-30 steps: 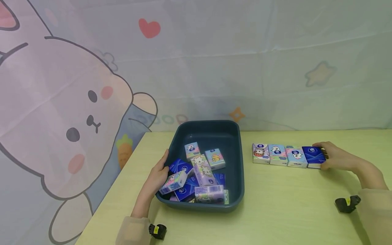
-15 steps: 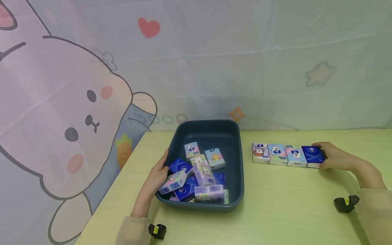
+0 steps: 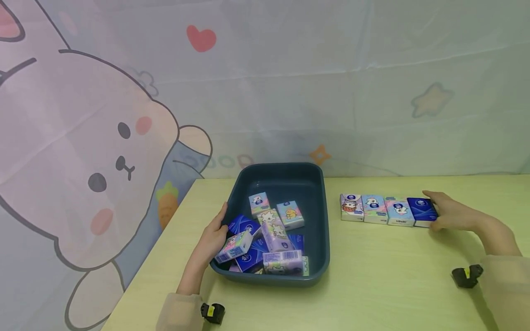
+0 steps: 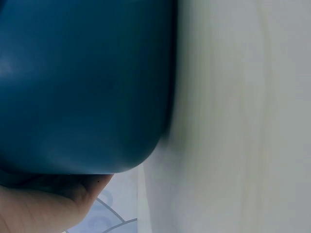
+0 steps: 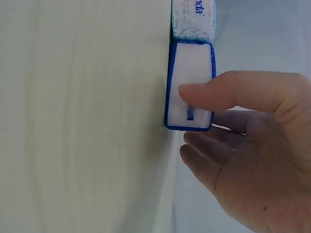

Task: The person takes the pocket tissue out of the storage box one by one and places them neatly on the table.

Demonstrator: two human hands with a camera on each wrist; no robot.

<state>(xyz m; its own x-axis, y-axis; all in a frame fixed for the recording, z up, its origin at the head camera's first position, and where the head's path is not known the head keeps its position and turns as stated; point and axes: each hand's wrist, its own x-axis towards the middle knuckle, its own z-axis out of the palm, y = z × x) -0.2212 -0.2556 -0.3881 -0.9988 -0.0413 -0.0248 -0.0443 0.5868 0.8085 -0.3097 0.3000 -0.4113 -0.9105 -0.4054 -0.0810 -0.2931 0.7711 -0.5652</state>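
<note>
A dark teal plastic bin (image 3: 325, 220) stands on the table, holding several small tissue packs (image 3: 276, 234) heaped in its near half. My left hand (image 3: 211, 241) grips the bin's left side; in the left wrist view its fingers are mostly hidden by the bin wall. To the right lies a short row of tissue packs (image 3: 374, 209), side by side and touching. The row ends in a dark blue tissue pack (image 3: 422, 211). My right hand (image 3: 455, 214) pinches this pack, its thumb (image 5: 204, 96) on the white end face and the other fingers beyond.
The pale yellow-green table (image 3: 372, 285) meets a printed cloth backdrop (image 3: 290, 92) along its far edge. Black camera mounts sit at both wrists, one by the left sleeve (image 3: 182, 310) and one by the right sleeve (image 3: 503, 285).
My right hand has edged slightly left on the dark blue tissue pack, and that pack stays at the row's end. The left hand and bin look unchanged.
</note>
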